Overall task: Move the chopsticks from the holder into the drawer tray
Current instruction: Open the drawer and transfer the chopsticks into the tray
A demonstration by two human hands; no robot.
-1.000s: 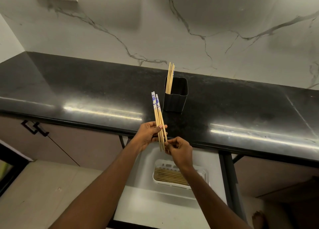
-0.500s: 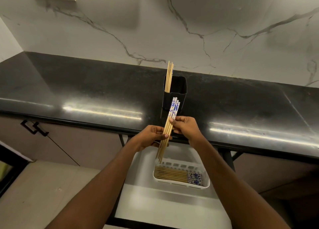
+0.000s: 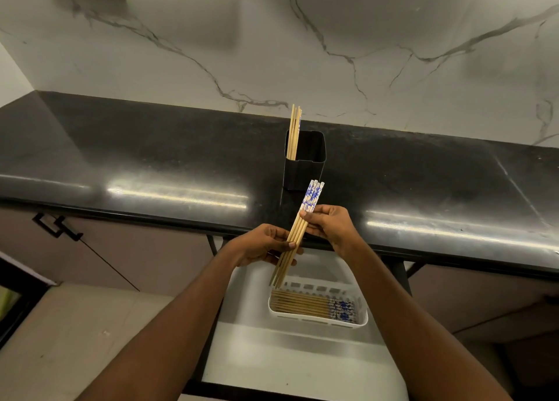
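A bundle of wooden chopsticks (image 3: 298, 230) with blue-and-white tops is held tilted above the open drawer. My left hand (image 3: 262, 244) grips its lower part and my right hand (image 3: 328, 222) pinches it just below the patterned tops. The black square holder (image 3: 304, 170) stands on the counter behind, with a few chopsticks (image 3: 294, 132) upright in its left corner. Below my hands, the white slotted tray (image 3: 361, 318) in the drawer holds several chopsticks (image 3: 302, 304) lying flat, patterned ends to the right.
The black stone counter (image 3: 151, 158) runs across the view under a marble wall. The white open drawer (image 3: 290, 358) juts out beneath the counter's edge. A cabinet door with a black handle (image 3: 57, 225) is at the left.
My right hand moved from the bundle's bottom tips up to just under the patterned tops. The bundle tipped from leaning left to leaning right, its lower ends now nearer the tray.
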